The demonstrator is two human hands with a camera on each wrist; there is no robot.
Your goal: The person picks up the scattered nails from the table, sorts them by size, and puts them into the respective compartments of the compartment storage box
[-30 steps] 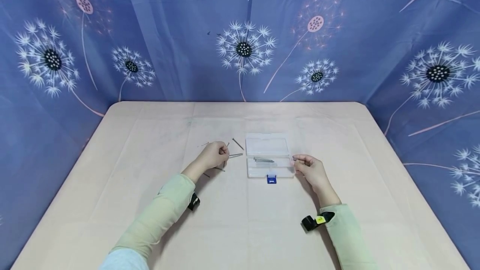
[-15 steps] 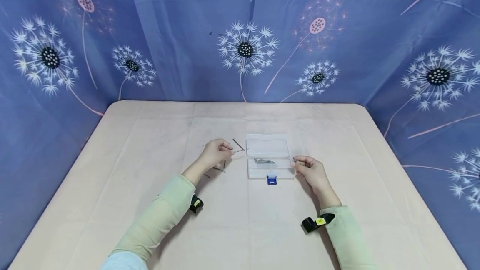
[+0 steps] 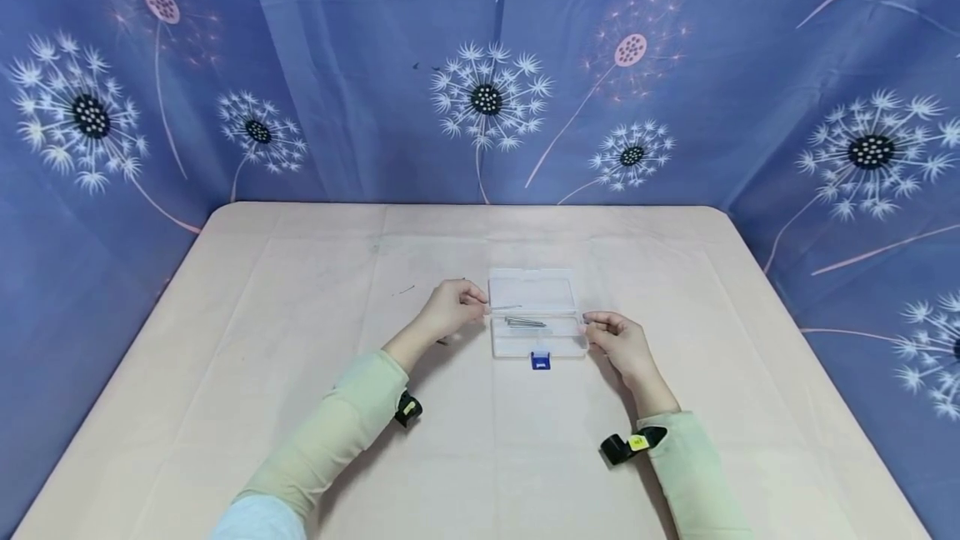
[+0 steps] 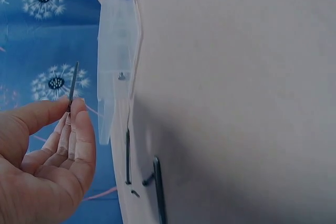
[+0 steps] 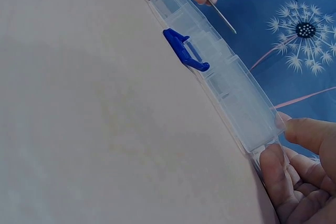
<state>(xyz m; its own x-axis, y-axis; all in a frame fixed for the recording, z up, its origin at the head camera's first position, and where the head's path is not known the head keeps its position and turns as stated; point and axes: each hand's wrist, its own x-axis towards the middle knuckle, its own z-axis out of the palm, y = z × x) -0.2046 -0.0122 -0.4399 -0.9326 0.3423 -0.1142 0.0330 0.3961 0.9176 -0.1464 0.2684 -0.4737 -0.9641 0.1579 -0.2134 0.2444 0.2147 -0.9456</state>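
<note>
A thin metal nail (image 4: 74, 82) is pinched between the thumb and fingertips of my left hand (image 3: 456, 307). In the head view it points right, over the left part of a clear plastic box (image 3: 540, 349). That box lies with its lid (image 3: 531, 290) folded back and its blue latch (image 3: 541, 361) toward me. Several nails (image 3: 525, 322) rest together in its rear compartment. My right hand (image 3: 621, 342) holds the box's right end, thumb and fingers at the corner, as the right wrist view shows.
Loose nails lie on the table left of the box, such as a dark nail (image 4: 159, 187) under my left hand; that hand hides most of them in the head view. Pale cloth covers the table (image 3: 480, 457). A blue dandelion-print curtain (image 3: 360, 107) stands behind and at both sides.
My left hand has lifted a nail from the loose ones and moved right with it to the box's left edge. The right hand has stayed at the box.
</note>
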